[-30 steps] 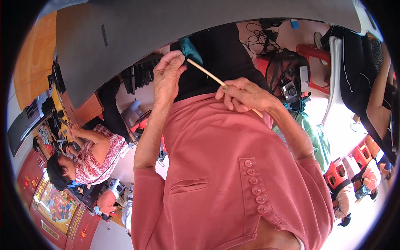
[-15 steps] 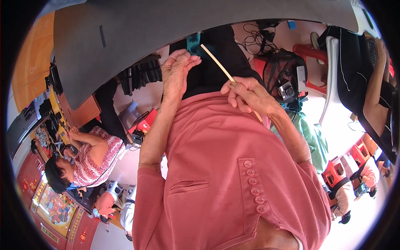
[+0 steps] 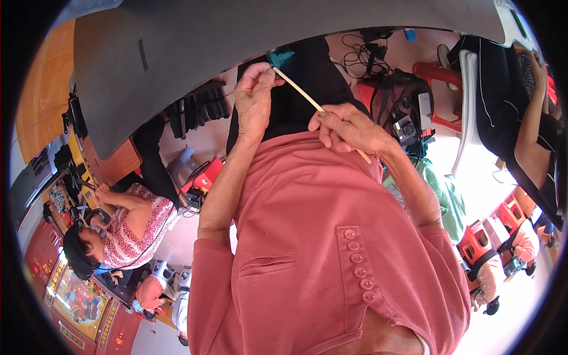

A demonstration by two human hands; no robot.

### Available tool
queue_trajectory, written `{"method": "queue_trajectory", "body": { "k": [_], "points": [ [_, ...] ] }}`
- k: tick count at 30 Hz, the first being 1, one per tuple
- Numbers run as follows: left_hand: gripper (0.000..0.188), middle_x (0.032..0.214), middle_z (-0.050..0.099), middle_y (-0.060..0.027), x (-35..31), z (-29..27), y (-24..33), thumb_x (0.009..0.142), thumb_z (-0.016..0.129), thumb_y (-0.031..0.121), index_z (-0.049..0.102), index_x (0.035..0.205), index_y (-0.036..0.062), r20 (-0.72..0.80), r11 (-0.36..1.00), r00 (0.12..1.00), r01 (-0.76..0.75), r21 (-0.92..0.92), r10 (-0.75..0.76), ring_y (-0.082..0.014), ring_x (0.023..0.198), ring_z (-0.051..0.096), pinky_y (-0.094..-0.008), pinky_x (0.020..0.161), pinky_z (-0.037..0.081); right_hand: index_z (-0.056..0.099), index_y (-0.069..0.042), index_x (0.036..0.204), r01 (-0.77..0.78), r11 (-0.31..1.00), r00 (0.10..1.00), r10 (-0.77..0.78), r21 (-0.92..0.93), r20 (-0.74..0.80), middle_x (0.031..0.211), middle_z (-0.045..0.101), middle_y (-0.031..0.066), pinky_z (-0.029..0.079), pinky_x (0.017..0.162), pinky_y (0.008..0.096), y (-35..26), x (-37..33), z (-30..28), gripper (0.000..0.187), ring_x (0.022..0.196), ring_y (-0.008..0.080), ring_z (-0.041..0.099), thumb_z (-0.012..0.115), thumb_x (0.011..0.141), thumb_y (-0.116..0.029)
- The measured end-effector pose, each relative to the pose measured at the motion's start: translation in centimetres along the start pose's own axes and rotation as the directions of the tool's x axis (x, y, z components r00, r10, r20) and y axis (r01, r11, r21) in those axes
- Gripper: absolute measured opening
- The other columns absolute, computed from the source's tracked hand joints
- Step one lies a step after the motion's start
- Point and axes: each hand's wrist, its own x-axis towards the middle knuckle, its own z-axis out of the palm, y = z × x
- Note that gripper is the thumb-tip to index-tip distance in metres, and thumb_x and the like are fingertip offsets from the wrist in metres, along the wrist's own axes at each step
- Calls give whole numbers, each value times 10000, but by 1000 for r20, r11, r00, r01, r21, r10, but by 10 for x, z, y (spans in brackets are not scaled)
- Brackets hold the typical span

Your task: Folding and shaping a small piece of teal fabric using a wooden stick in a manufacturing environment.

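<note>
A thin pale stick, like a chopstick, slants from upper left to lower right before my pink shirt. My right hand is closed round it past its middle, and the lower end pokes out below the palm. My left hand has its fingers pinched together at the stick's upper tip; whatever lies between them is hidden. Just beyond those fingertips, a teal, soft-looking piece of material shows over my dark trousers. I cannot tell whether the left fingers hold part of it.
A dark grey tabletop spans the far side. To the right are a black mesh bag, a red stool and tangled cables on the floor. A person in a patterned top sits at left; another person's arm is at far right.
The stick and my right hand have shifted slightly left, bringing the tip to my left fingers. My left hand has risen a little, and the teal material looks more spread out.
</note>
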Motion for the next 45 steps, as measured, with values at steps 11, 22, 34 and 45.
{"method": "queue_trajectory", "body": {
  "k": [11,22,34,45],
  "points": [
    [134,812,581,-22,9,7,-1,903,536,76,595,985,-11,39,981,997,-77,176,71,-112,696,588,-240,686,493,554,30,902,-6,988,992,-13,-153,-123,578,534,66,370,408,256,2,2,2,252,412,101,454,400,957,-162],
    [97,784,545,-69,3,29,24,789,534,-32,535,886,-30,268,656,921,-389,647,282,-146,661,546,-268,653,458,571,-2,988,302,742,773,-558,-598,-301,586,499,26,370,426,235,12,24,6,231,459,68,459,381,974,-134],
    [328,923,600,-101,-12,33,73,821,592,227,529,1049,-1,292,943,956,-93,321,-5,-158,858,553,-309,792,441,600,-12,923,221,900,946,-292,376,143,618,476,14,181,365,167,-16,28,18,374,393,6,258,445,967,-349],
    [530,871,577,-64,-6,18,39,925,406,495,586,1045,11,466,906,877,-99,412,-116,-148,781,545,-292,721,469,551,-48,1026,268,858,961,-267,438,-66,689,474,-4,190,361,163,2,22,19,304,432,7,285,425,979,-321]
  ]
}}
